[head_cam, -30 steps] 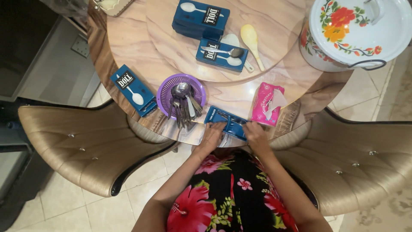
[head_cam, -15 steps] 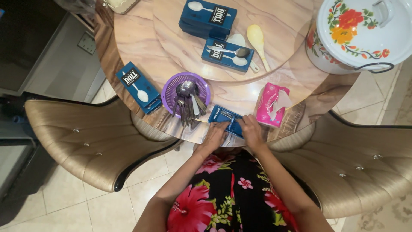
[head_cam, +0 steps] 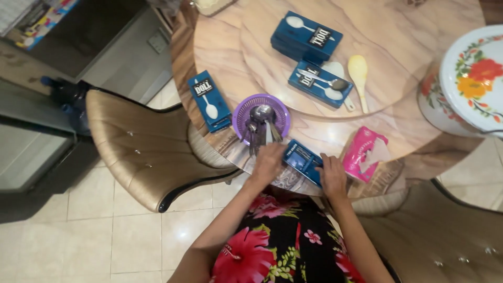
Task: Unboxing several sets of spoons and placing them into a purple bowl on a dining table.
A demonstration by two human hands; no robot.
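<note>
While only the head view is available, it shows both hands at the near edge of the round table (head_cam: 419, 152), on a small blue box (head_cam: 303, 160) lying flat there. Left hand (head_cam: 268, 163) grips the box's left end, fingers curled narrow around it; right hand (head_cam: 331, 177) holds the right end, fingers laid along the near edge, thumb hidden. Box sits between a purple basket (head_cam: 261, 112) of metal cutlery and a pink tissue pack (head_cam: 364, 153), just beside each, touching neither as far as can be told. Judgement: thin cardboard, light, stiff along the edges but easily dented on the broad faces; surface looks glossy, so somewhat slippery. Best hold is at the short ends or long edges, as now, not by pressing the face. Farther back: three similar blue boxes, one (head_cam: 209, 100) by the table edge, two on the raised centre disc; a pale plastic spoon (head_cam: 359, 73); a flowered white pot (head_cam: 471, 84) at right.
</note>
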